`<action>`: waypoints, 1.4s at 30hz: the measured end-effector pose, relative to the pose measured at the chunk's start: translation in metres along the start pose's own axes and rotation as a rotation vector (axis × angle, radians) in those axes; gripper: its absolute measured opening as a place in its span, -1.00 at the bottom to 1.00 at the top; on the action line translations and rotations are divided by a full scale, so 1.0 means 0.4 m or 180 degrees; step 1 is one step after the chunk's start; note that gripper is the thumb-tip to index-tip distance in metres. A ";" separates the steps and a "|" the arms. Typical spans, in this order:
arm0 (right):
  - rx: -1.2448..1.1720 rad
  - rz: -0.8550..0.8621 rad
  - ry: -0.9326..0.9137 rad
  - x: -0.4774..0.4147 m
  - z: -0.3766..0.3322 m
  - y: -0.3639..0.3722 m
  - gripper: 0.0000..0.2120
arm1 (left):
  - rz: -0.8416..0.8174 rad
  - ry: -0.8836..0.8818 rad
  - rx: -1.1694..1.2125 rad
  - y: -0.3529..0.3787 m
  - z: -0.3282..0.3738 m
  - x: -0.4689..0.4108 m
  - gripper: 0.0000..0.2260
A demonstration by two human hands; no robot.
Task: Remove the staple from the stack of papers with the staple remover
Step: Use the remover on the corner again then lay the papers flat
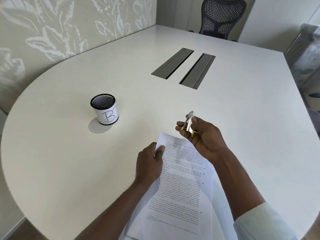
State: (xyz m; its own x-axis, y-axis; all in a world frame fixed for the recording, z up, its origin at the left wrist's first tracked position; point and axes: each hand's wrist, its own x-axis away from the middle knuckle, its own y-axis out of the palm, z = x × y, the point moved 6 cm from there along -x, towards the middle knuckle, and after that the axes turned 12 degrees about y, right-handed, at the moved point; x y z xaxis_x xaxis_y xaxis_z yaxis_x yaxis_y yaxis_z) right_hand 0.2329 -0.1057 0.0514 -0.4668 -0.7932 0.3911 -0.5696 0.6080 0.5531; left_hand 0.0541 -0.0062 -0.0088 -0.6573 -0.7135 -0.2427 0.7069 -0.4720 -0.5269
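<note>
1. L hand (149,163): grip clamped on the top-left corner of the stack of papers (181,184), thumb on the top sheet, fingers curled at the edge.
2. R hand (202,135): palm turned up, just beyond the stack's top edge and raised off the surface (69,153). Grip closed round the staple remover (189,123), fingers and thumb on its sides.
3. Staple remover: silver metal w/ yellow-green side pads, metal tip pointing up and away from the person. Not touching the paper. Can't tell if its jaws are apart.
4. Stack of papers: printed text pages, lying at an angle on the near part of the surface, between the two forearms; lower sheets fan out a bit at the right side. Staple itself too small to make out.
5. Light sleeve (256,220) on R forearm, pushed up.
6. Black mesh pen cup (104,110) w/ white label stands upright, well left of the hands.
7. Two grey cable slots (173,63) side by side farther back; mesh office chair (223,16) at the far edge.
</note>
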 end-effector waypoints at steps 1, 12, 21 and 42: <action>-0.0085 -0.0074 0.0008 0.002 -0.003 0.002 -0.74 | -0.0006 -0.0001 -0.0009 -0.002 0.004 0.000 -0.60; 0.0313 -0.0396 -0.0163 -0.006 0.004 0.006 -0.57 | -0.0013 -0.0015 -0.0014 -0.004 0.010 0.002 -0.63; 0.1518 -0.0252 -0.0665 -0.037 0.000 0.038 -0.57 | 0.0011 0.0098 -0.0105 0.004 0.009 0.001 -0.52; 0.2180 -0.0133 -0.0331 -0.071 0.045 0.093 -0.65 | 0.0100 0.0270 -0.0107 0.007 -0.002 0.003 -0.65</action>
State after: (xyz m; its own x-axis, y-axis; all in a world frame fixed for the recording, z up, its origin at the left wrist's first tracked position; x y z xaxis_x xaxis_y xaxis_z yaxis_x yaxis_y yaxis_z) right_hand 0.2125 -0.0598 0.0476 -0.4781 -0.8297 0.2882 -0.8713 0.4895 -0.0361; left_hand 0.0550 -0.0079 -0.0111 -0.6556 -0.6806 -0.3270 0.7193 -0.4313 -0.5446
